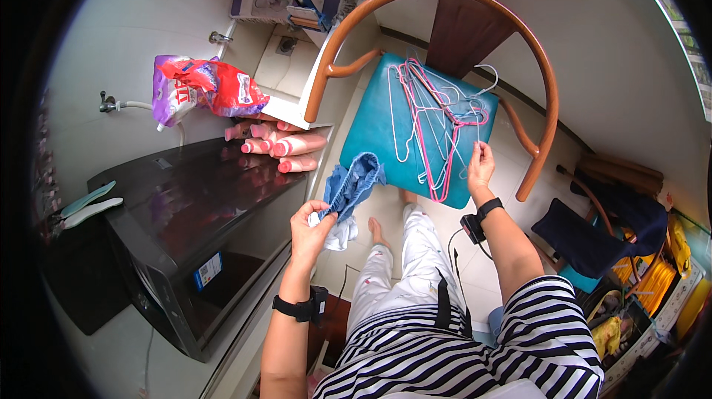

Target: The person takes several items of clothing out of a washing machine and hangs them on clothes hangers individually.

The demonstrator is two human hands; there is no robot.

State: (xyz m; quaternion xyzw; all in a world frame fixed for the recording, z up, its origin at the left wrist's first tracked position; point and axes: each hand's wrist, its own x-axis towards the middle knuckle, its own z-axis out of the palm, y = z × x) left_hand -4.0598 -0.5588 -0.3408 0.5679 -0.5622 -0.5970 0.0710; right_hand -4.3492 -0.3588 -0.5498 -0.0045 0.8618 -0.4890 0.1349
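My left hand (311,232) grips a blue elastic-waisted garment (353,185) by its edge, and a white cloth (337,233) hangs beneath it. Before me stands a wooden chair with a teal padded seat (364,121) and a curved back rail. Heaped across that seat is a tangle of pink, white and grey clothes hangers (428,121). At the seat's right edge, my right hand (481,170) pinches the thin wire of a pale hanger (478,121). Part of that hanger merges with the pile, so its full outline is unclear.
At left is a dark glossy-topped appliance (189,199), probably a washing machine, with two brushes (92,207) at its corner. Several pink bottles (292,146) and red-and-purple packs (211,87) lie behind it. A flat mop (289,4) rests farther back. Dark fabric (584,237) drapes at right.
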